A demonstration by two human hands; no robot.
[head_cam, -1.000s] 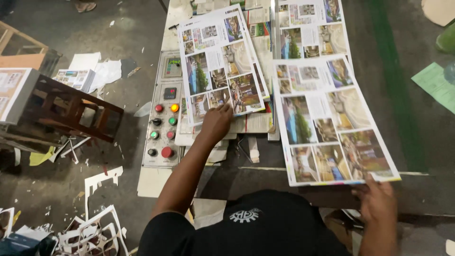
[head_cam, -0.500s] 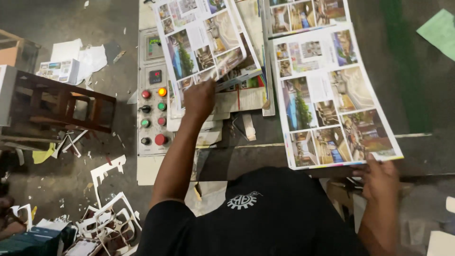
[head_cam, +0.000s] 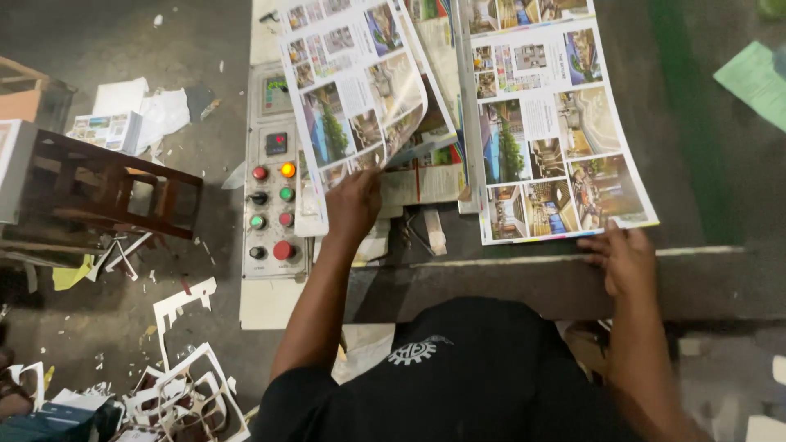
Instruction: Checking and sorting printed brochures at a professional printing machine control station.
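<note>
My left hand (head_cam: 354, 203) grips the near edge of a large printed sheet (head_cam: 352, 90) covered in colour photos and lifts it, so the sheet curls upward over a stack of similar sheets (head_cam: 434, 123). My right hand (head_cam: 626, 260) lies flat, fingers spread, on the near corner of a second printed sheet (head_cam: 557, 123) that rests on the dark machine table (head_cam: 704, 164). My black shirt fills the bottom of the view.
A control panel (head_cam: 273, 196) with red, green and orange buttons sits left of the sheets. A dark wooden stool (head_cam: 106, 192) stands on the floor at left. White paper offcuts (head_cam: 192, 393) litter the floor. A green paper (head_cam: 753, 78) lies far right.
My left hand has raised the left sheet's near edge, curling it more. My right hand has slid up onto the right sheet's near corner. The view has shifted.
</note>
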